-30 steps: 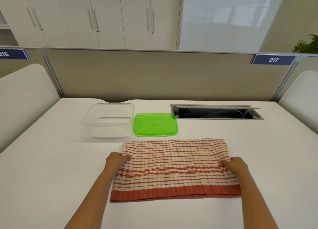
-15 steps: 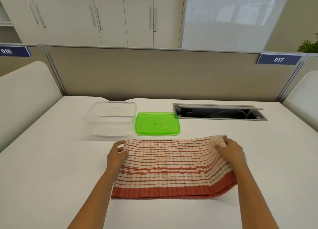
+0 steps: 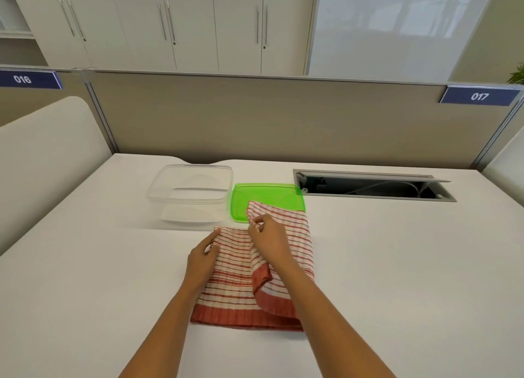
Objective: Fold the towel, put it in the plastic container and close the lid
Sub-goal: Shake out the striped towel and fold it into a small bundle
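The left hand (image 3: pixel 202 260) pins the towel (image 3: pixel 226 287) corner on the table (image 3: pixel 397 264) so the right hand (image 3: pixel 268 240), pinching the other edge, can fold it.

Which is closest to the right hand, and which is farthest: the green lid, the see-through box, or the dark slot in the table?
From the right hand, in the head view:
1. Green lid: just beyond the fingers, partly under the lifted towel corner.
2. Clear plastic container: beyond and to the left, beside the lid.
3. Cable slot: far back on the right.
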`<control>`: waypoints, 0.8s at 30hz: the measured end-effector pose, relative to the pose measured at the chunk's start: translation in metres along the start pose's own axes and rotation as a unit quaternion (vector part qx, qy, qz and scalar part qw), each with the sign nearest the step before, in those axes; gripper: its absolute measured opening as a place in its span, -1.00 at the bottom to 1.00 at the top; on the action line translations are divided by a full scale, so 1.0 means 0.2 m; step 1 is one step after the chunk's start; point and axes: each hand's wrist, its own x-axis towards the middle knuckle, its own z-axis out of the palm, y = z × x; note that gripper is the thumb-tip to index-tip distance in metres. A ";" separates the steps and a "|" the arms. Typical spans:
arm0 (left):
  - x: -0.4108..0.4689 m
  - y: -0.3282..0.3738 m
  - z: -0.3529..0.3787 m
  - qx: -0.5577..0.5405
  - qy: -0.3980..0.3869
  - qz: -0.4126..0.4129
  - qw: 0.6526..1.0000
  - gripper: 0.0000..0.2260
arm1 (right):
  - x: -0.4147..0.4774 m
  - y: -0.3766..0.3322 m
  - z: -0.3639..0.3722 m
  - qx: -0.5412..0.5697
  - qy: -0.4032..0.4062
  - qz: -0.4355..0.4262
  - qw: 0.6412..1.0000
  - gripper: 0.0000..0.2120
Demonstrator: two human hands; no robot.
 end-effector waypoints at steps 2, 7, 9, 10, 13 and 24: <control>0.00 -0.01 0.00 -0.007 0.000 -0.001 1.000 -0.68 | 0.01 0.00 0.09 -0.002 -0.011 0.003 1.000 -0.72; 0.03 -0.01 0.00 -0.060 -0.004 -0.046 0.997 -0.63 | 0.01 -0.02 0.27 -0.022 -0.056 0.002 0.998 -0.67; 0.03 0.00 0.00 -0.066 -0.015 -0.055 0.996 -0.59 | 0.00 -0.03 0.33 -0.036 -0.082 -0.003 0.996 -0.66; 0.03 0.00 0.00 -0.071 -0.018 -0.061 0.995 -0.59 | -0.01 -0.02 0.35 -0.049 -0.096 -0.009 0.994 -0.66; 0.04 0.01 0.01 -0.081 -0.008 -0.074 0.994 -0.62 | -0.02 0.00 0.39 -0.081 -0.149 -0.028 0.985 -0.64; 0.10 0.01 -0.02 0.013 -0.002 -0.088 0.996 -0.73 | -0.03 0.26 0.14 -0.216 0.056 -0.127 0.966 -0.49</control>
